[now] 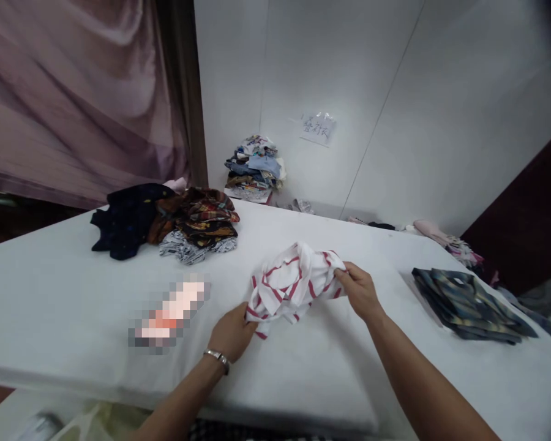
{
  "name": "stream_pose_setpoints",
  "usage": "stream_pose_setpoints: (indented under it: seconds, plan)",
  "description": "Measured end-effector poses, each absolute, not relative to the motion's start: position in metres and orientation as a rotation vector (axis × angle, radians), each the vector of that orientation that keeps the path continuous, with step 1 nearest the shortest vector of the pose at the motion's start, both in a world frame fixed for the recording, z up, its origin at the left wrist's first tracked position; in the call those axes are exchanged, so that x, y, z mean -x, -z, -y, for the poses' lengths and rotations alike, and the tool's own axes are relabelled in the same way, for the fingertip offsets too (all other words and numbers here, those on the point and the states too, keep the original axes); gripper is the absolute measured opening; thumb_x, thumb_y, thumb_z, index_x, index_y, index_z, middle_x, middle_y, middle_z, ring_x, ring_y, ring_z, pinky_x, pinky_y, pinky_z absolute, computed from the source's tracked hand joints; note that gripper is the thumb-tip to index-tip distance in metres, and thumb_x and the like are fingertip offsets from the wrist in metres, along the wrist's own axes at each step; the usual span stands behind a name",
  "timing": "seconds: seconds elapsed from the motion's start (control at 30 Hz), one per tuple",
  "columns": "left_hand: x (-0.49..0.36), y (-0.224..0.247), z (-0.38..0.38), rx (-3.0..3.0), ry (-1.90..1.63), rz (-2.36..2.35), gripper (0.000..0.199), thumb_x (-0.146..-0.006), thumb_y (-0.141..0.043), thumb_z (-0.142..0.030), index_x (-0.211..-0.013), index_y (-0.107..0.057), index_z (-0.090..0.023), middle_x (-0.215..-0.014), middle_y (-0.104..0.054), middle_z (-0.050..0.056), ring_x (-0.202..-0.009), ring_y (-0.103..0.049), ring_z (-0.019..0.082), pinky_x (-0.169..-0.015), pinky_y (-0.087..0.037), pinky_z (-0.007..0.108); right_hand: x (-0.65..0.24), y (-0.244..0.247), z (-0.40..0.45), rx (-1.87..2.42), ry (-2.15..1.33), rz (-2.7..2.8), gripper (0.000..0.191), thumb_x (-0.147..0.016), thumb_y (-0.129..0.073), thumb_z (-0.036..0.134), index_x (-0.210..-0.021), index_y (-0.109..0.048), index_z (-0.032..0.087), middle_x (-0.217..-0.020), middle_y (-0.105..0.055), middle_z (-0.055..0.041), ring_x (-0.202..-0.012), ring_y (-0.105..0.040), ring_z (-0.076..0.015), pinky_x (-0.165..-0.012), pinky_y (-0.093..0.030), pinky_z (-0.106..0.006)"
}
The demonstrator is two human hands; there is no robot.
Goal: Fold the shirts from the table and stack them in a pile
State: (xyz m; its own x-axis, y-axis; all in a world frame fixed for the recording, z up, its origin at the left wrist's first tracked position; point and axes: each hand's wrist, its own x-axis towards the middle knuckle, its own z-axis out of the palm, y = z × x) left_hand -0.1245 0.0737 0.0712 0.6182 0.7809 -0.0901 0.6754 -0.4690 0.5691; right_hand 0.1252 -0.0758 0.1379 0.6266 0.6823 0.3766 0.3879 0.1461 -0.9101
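Note:
A white shirt with red stripes (298,275) is bunched up between my two hands, its collar toward me, just over the white table (330,373). My left hand (232,331), with a metal band at the wrist, grips the shirt's lower left edge. On the other side my right hand (360,289) pinches the shirt's right edge between thumb and fingers. Part of the shirt's underside is hidden in its folds.
Crumpled dark and plaid clothes (197,217) lie at the back left. A pixelated patch (169,315) covers something nearer. Folded dark plaid shirts (472,303) are stacked at right. Behind the table stands a tall clothes pile (257,165), below a paper sign (318,128).

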Motion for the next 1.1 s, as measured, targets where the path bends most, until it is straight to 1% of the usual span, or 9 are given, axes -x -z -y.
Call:
stream_pose_setpoints:
  seconds: [0.23,0.3,0.5,0.6,0.67,0.8,0.93,1.03,1.1]
  plan:
    - [0.109,-0.106,-0.111,-1.908,-0.802,-1.065,0.011,-0.079,-0.049,-0.034,-0.081,-0.054,-0.024,-0.056,-0.060,-0.002,-0.054,-0.058,0.019,-0.055,-0.041,0.028,-0.136,-0.146,0.083,1.462,-0.129,0.913,0.030,-0.081,-0.065,0.047,-0.074,-0.069,0.018,-0.068,-0.057,0.0000,-0.066,-0.047,-0.0142,-0.060,-0.039,-0.026]
    - [0.096,-0.127,-0.129,-1.730,-0.940,-1.015,0.017,-0.075,-0.053,-0.037,-0.084,-0.056,-0.023,-0.058,-0.061,-0.003,-0.052,-0.057,0.017,-0.052,-0.044,0.028,-0.143,-0.159,0.073,1.480,-0.053,0.939,0.032,-0.080,-0.066,0.047,-0.068,-0.066,0.017,-0.065,-0.054,0.0004,-0.065,-0.045,-0.0142,-0.059,-0.038,-0.026]
    - [0.062,-0.186,-0.155,-1.736,-1.372,-0.818,0.027,-0.072,-0.062,-0.040,-0.090,-0.058,-0.020,-0.081,-0.066,0.001,-0.075,-0.063,0.018,-0.071,-0.052,0.031,-0.167,-0.196,0.049,1.457,0.145,0.867,0.037,-0.082,-0.058,0.054,-0.077,-0.068,0.018,-0.067,-0.056,0.0003,-0.064,-0.047,-0.0141,-0.057,-0.039,-0.026]
    - [0.056,-0.180,-0.145,-2.098,-1.251,-0.960,0.031,-0.071,-0.069,-0.040,-0.093,-0.058,-0.021,-0.094,-0.068,0.005,-0.087,-0.064,0.022,-0.076,-0.050,0.033,-0.181,-0.183,0.041,1.602,-0.061,0.801,0.044,-0.075,-0.059,0.061,-0.072,-0.066,0.017,-0.059,-0.054,0.0004,-0.057,-0.044,-0.0138,-0.050,-0.036,-0.026]
    - [0.055,-0.160,-0.136,-2.244,-1.008,-1.090,0.025,-0.074,-0.067,-0.043,-0.083,-0.056,-0.022,-0.089,-0.067,0.006,-0.086,-0.064,0.024,-0.073,-0.047,0.032,-0.189,-0.162,0.039,1.717,-0.181,0.775,0.047,-0.071,-0.060,0.063,-0.070,-0.065,0.016,-0.057,-0.055,-0.0002,-0.056,-0.046,-0.0147,-0.049,-0.037,-0.026]
    - [0.061,-0.112,-0.121,-2.229,-0.733,-1.234,0.018,-0.082,-0.054,-0.037,-0.072,-0.046,-0.024,-0.074,-0.063,0.002,-0.076,-0.063,0.022,-0.067,-0.042,0.029,-0.187,-0.108,0.047,1.835,-0.130,0.795,0.053,-0.077,-0.052,0.062,-0.092,-0.070,0.015,-0.087,-0.071,-0.0090,-0.078,-0.061,-0.0221,-0.063,-0.049,-0.031]
    - [0.071,-0.086,-0.112,-2.126,-0.754,-1.226,0.010,-0.080,-0.052,-0.029,-0.075,-0.045,-0.025,-0.075,-0.062,0.001,-0.073,-0.061,0.021,-0.067,-0.044,0.029,-0.157,-0.067,0.057,1.930,-0.153,0.879,0.067,-0.080,-0.052,0.057,-0.135,-0.055,0.019,-0.131,-0.062,-0.0127,-0.109,-0.061,-0.0275,-0.085,-0.051,-0.038]
    - [0.074,-0.078,-0.109,-2.146,-0.853,-1.159,0.008,-0.075,-0.051,-0.019,-0.081,-0.048,-0.024,-0.088,-0.063,0.004,-0.086,-0.063,0.022,-0.079,-0.048,0.031,-0.138,-0.050,0.056,2.030,-0.254,0.929,0.080,-0.076,-0.061,0.048,-0.148,-0.039,0.022,-0.136,-0.059,-0.0105,-0.115,-0.060,-0.0283,-0.091,-0.049,-0.039]
    - [0.075,-0.075,-0.112,-2.179,-0.930,-1.098,0.017,-0.072,-0.050,-0.014,-0.086,-0.051,-0.022,-0.099,-0.061,0.007,-0.096,-0.062,0.023,-0.088,-0.049,0.034,-0.138,-0.046,0.053,2.050,-0.253,0.894,0.074,-0.073,-0.062,0.035,-0.144,-0.045,0.024,-0.123,-0.067,-0.0077,-0.107,-0.063,-0.0286,-0.088,-0.049,-0.039]
